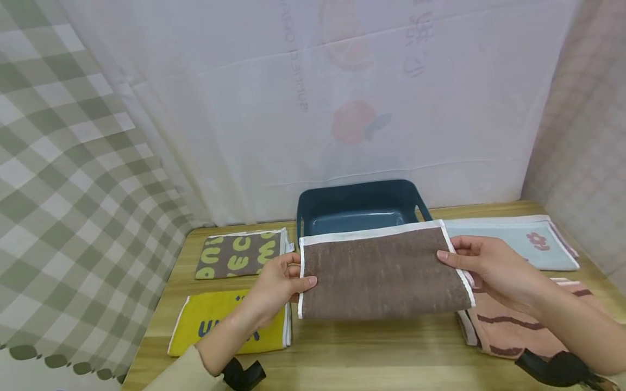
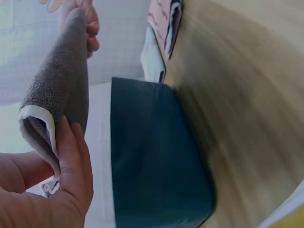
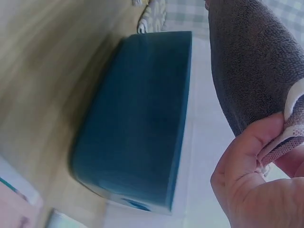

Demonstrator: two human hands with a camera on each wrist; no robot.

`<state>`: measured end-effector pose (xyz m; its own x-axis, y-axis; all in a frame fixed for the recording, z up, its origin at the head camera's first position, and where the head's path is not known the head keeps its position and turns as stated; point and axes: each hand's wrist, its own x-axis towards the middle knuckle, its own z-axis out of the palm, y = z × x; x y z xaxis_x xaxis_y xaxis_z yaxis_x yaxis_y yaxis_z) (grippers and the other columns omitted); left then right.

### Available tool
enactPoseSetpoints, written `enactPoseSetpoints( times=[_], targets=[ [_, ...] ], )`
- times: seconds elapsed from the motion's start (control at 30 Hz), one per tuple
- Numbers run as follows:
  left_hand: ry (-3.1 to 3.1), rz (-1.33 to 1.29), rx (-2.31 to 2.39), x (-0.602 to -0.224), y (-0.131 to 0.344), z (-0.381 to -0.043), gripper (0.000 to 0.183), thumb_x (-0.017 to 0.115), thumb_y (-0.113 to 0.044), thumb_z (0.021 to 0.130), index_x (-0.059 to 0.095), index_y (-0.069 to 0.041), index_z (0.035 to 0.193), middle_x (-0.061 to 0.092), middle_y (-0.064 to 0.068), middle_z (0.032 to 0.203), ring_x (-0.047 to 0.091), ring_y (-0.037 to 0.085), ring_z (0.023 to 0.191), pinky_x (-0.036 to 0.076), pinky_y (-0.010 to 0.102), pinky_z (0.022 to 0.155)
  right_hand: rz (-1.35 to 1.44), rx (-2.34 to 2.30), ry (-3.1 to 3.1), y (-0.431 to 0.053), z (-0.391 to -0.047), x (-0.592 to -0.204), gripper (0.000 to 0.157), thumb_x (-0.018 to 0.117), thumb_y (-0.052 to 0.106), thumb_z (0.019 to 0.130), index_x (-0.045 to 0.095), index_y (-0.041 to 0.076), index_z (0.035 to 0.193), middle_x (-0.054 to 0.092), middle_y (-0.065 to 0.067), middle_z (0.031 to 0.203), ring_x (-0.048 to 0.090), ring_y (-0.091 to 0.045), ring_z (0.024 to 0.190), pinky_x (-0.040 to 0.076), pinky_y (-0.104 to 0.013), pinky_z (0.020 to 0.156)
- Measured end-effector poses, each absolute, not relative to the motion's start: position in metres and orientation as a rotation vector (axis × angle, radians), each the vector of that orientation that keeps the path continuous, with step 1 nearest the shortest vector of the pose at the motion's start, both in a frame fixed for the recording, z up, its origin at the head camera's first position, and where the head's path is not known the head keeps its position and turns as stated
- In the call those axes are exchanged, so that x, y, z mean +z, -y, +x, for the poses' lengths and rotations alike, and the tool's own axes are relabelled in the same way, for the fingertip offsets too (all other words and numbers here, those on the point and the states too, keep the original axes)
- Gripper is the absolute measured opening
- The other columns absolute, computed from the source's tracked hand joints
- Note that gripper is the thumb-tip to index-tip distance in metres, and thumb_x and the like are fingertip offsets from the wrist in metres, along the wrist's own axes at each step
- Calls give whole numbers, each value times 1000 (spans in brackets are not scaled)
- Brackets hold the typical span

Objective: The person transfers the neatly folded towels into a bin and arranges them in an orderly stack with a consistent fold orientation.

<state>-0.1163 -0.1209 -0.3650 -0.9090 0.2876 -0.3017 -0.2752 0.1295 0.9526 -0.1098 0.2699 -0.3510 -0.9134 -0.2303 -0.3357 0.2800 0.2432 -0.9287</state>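
Observation:
A folded brown towel (image 1: 381, 274) with white edging is held up between both hands, in front of a dark teal bin (image 1: 359, 202). My left hand (image 1: 274, 285) pinches its left edge, thumb on the near face and fingers behind. On the other side my right hand (image 1: 494, 266) pinches the right edge in the same way. In the left wrist view the folded layers of the towel (image 2: 57, 80) show at its white-trimmed end. The right wrist view shows the towel (image 3: 256, 61) raised beside the bin (image 3: 137, 114). The towel covers the bin's lower front in the head view.
On the wooden table (image 1: 371, 358), a brown towel with green letters (image 1: 239, 254) and a yellow towel (image 1: 220, 315) lie at left. A pale blue towel (image 1: 513, 239) and a pink striped towel (image 1: 518, 320) lie at right. A white curtain (image 1: 235, 136) hangs behind the bin.

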Motion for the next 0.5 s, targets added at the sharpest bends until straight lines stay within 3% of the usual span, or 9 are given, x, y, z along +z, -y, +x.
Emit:
enactPoseSetpoints(
  times=[0.03,0.2,0.33,0.5],
  targets=[
    [-2015,20,1829,-362,122,-118,25,73,2,96,52,0,111,47,-2,69,37,15,61,37,27,59,51,-1717,-2117,-269,-113,-348,31,62,23,108,58,-3,126,63,-4,109,65,-14,88,62,-37,75],
    [-2059,58,1832,-348,124,-131,29,71,2,97,57,3,123,63,1,78,57,14,67,50,27,63,13,-1730,-2171,-268,-127,-332,25,64,22,107,62,1,119,62,2,99,56,-11,82,54,-27,64],
    [-2059,91,1857,-338,121,-147,35,69,3,98,58,3,131,77,10,104,69,15,79,59,29,71,17,-1721,-2212,-271,-139,-317,18,65,24,106,65,7,113,56,4,91,49,-11,73,47,-24,58],
    [-2100,108,1866,-329,115,-166,35,69,0,100,57,1,133,74,4,92,52,14,65,45,25,60,-28,-1687,-2283,-271,-157,-304,20,64,28,107,65,8,111,55,4,94,51,-14,86,49,-28,68]
  ],
)
